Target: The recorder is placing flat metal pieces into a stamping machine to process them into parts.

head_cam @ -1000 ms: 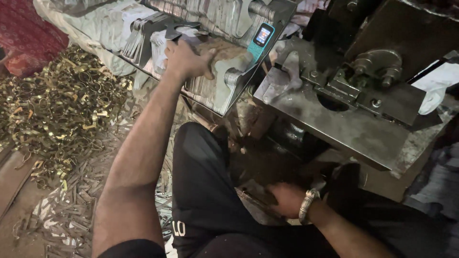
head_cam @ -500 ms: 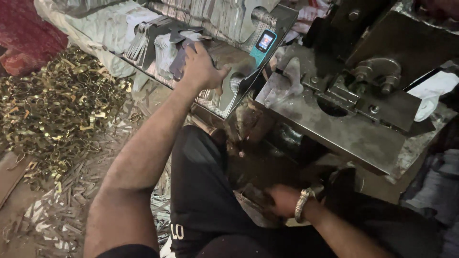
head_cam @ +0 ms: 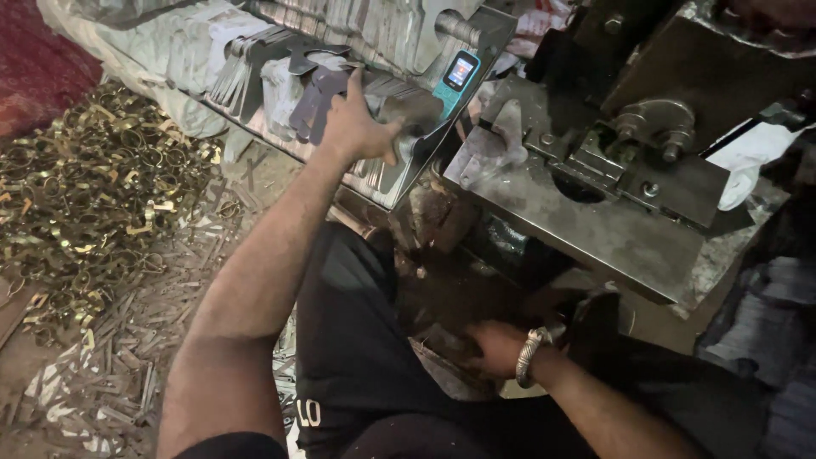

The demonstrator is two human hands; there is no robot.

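A person's left hand (head_cam: 361,127) grips flat metal blanks (head_cam: 399,102) stacked on a sloped tray (head_cam: 399,183), beside a small phone (head_cam: 460,72). The right hand (head_cam: 493,348), wearing a bracelet (head_cam: 529,357), reaches low under the press (head_cam: 595,195); whether it grips anything cannot be told.

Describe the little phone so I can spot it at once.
Find the slanted metal tray of flat steel blanks left of the press machine. The phone leans on its right edge, past the left hand: the only teal, lit-screen thing among grey metal.
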